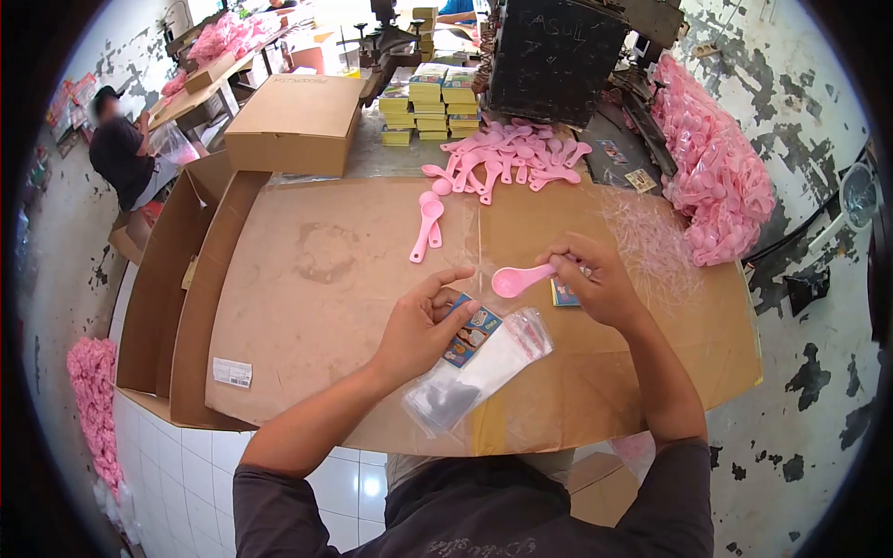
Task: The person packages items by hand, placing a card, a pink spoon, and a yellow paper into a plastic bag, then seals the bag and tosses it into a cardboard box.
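Note:
My left hand is closed on a small printed card, its thumb across the card's face. Under and beside that card lies a stack of clear plastic bags. In my right hand is a pink measuring spoon, pinched by the handle, with its bowl pointing towards my left hand. Another blue card shows partly beneath my right hand. Two pink spoons lie overlapping farther up the cardboard, near a loose pile of pink spoons.
Cardboard covers the table. Stacks of cards and a closed carton stand at the back, beside a dark metal box. Bagged pink spoons are heaped on the right. An open carton borders the left; a person sits beyond.

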The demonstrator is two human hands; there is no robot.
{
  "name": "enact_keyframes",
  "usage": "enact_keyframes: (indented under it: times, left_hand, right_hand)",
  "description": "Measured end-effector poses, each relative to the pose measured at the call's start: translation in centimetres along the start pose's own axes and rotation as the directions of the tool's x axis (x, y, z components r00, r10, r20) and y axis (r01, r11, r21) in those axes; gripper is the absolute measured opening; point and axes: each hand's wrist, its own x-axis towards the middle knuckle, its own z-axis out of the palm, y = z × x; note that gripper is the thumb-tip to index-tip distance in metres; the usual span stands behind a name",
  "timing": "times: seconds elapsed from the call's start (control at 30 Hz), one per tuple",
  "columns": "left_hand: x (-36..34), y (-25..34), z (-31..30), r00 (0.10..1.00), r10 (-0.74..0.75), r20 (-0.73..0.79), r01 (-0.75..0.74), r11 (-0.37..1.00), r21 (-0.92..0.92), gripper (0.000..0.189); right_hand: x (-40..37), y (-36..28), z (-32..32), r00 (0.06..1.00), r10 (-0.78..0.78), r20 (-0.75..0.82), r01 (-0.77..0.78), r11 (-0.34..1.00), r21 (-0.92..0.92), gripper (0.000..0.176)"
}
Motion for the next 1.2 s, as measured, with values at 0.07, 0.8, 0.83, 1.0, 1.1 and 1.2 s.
enact_keyframes:
  times: [0.07,0.8,0.83,1.0,1.1,1.2]
  left_hand:
    - [-0.1,0.2,0.4,0.999,-0.032,0.011,0.032,0.999,0.011,0.043]
    - [-0.7,0.9,0.1,0.947,-0.113,0.302,0.162,0.977,-0.142,0.035]
    - [-0.8,1.1,0.2,0.948,-0.118,0.297,0.184,0.961,-0.207,0.036]
    - [-0.4,0.2,-0.5,0.916,-0.087,0.392,0.192,0.953,-0.236,0.038]
    - [-0.6,0.5,0.4,0.964,0.074,0.255,-0.017,0.975,-0.222,0.039]
    - [-0.8,0.6,-0.1,0.940,0.242,0.241,-0.238,0.970,-0.044,0.043]
  right_hand:
    - [-0.4,-0.5,-0.2,1.000,0.005,-0.013,-0.005,0.999,0.047,0.014]
    - [-1.3,-4.3,3.8,0.883,-0.200,0.426,-0.218,0.628,0.747,0.069]
    - [-0.8,-4.1,3.1,0.903,-0.178,0.391,-0.173,0.681,0.711,0.064]
    - [-0.5,-6.2,2.0,0.886,-0.294,0.359,0.201,0.941,0.273,0.019]
    - [0.0,-8.1,1.1,0.933,-0.322,0.163,0.267,0.920,0.287,0.008]
    - [-0.1,-10.3,0.2,0.891,-0.393,0.228,0.448,0.846,-0.289,0.013]
